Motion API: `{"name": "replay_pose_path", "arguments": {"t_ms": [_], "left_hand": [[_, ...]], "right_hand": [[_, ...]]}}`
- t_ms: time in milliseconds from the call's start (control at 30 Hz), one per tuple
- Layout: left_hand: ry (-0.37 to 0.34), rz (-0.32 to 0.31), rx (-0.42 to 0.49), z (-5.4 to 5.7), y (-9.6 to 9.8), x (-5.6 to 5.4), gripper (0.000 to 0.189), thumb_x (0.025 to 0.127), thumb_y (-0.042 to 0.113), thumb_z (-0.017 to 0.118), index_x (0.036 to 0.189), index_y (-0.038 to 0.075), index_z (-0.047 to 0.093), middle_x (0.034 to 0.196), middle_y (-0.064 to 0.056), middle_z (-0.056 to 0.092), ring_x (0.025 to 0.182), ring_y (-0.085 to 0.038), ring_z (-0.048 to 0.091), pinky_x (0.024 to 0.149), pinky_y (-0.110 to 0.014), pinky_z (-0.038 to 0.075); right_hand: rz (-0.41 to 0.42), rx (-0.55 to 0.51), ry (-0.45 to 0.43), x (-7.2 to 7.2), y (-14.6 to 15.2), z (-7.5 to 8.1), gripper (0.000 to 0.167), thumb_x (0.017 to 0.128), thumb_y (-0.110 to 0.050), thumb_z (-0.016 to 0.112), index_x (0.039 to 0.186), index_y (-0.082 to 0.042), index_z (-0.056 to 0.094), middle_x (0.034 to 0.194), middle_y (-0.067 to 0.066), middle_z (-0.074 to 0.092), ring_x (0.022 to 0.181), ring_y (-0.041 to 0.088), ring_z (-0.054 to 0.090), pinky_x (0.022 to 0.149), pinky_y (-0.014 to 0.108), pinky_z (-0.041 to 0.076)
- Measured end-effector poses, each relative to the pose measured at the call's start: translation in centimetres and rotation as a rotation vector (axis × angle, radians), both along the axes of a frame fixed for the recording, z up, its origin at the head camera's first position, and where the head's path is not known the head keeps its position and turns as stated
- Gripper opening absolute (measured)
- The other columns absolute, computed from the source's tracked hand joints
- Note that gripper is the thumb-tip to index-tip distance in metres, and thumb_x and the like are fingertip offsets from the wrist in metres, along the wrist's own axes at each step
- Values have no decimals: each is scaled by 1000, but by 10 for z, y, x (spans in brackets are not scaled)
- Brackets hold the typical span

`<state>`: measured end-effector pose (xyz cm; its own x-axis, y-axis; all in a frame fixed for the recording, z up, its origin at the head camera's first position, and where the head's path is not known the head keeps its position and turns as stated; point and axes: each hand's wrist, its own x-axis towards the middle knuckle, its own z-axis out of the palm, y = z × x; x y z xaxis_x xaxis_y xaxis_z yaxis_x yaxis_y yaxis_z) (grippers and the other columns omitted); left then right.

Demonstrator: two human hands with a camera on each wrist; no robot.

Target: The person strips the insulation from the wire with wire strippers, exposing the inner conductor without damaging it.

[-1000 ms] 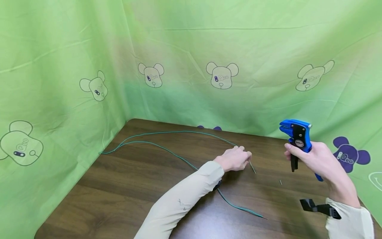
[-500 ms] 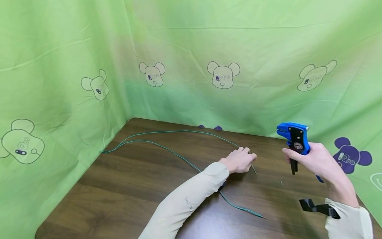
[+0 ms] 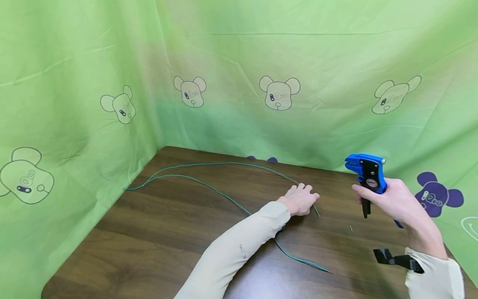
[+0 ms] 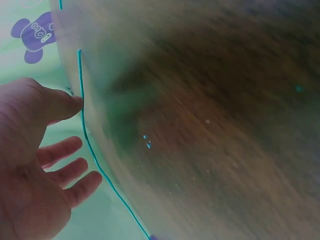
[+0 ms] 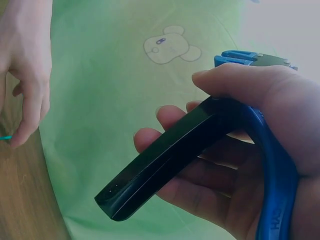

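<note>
A long teal wire [image 3: 209, 164] loops over the brown table. My left hand [image 3: 300, 200] reaches to the far side and pinches it near one end, with a short length poking out past the fingers. In the left wrist view the thumb [image 4: 67, 106] presses on the wire [image 4: 91, 147]; the index finger is mostly hidden behind it, and the other fingers are spread. My right hand [image 3: 397, 201] grips a blue and black wire stripper [image 3: 370, 173] upright above the table, its jaws facing left. The right wrist view shows the thumb over the tool and fingers behind its black handle [image 5: 160, 160].
Between the hands a small cut piece of wire [image 3: 351, 228] lies on the table [image 3: 149, 241]. The wire's other end, with a bare copper tip [image 3: 331, 272], lies near the front. Green printed cloth [image 3: 231, 124] hangs along the back and sides.
The left hand has shifted slightly right and toward me, along the wire. The right hand has brought the wire stripper a little left and down, its grip unchanged.
</note>
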<state>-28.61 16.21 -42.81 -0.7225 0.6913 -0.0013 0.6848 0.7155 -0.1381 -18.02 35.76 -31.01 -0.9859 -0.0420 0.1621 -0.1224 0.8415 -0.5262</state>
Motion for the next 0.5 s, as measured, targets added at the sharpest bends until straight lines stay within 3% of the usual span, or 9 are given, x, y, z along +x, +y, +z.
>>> {"name": "replay_pose_path", "arguments": {"t_ms": [200, 500], "left_hand": [[2, 9, -32, 3, 5, 1, 41, 94, 34, 62, 133, 40, 51, 135, 11, 48, 123, -13, 44, 93, -29, 39], [-4, 56, -69, -3, 8, 0, 37, 94, 37, 62, 130, 42, 55, 135, 10, 48, 125, -14, 43, 95, -32, 37]], "right_hand": [[5, 23, -6, 0, 0, 2, 35, 96, -41, 60, 83, -11, 73, 71, -4, 72, 71, -4, 59, 62, 20, 37], [7, 20, 3, 1, 2, 2, 34, 95, -41, 61, 83, -11, 73, 71, -5, 72, 71, -4, 58, 62, 20, 37]]}}
